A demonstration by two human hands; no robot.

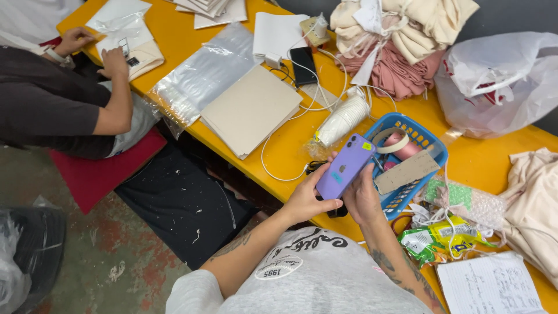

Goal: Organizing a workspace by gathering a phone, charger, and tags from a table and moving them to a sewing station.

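While both hands close around it, the purple smartphone (345, 167) sits tilted above the near edge of the long orange-yellow table (494, 160), left hand (306, 199) under its lower end, right hand (361, 196) along its side. Just beside it stands a blue plastic basket (433, 152) holding tape rolls (395, 142) and a grey cardboard tag (407, 170). Green-and-yellow snack packets (439, 237) lie nearby. Clear plastic bags (203, 75) lie farther along. Below is a stained concrete floor (93, 256).

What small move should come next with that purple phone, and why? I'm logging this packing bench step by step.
Probably set the purple phone down on bare yellow table near the white cable. Both the left hand and the right hand grip it above the table edge, beside the blue basket, so neither is free for other work.
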